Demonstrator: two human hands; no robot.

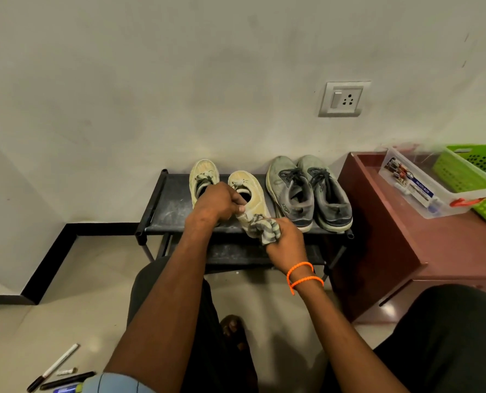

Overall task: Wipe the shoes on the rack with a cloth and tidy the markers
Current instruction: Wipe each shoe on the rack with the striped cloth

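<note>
Nearest, markers (55, 370) lie loose on the floor at lower left. Farther on, the right hand (285, 241) grips a bunched striped cloth (264, 227) against the heel of a cream shoe (248, 197), which the left hand (219, 204) holds by its collar (fingers curled) on the black rack (168, 205). Grey shoes (309, 191) sit beside, toes to the wall.
</note>
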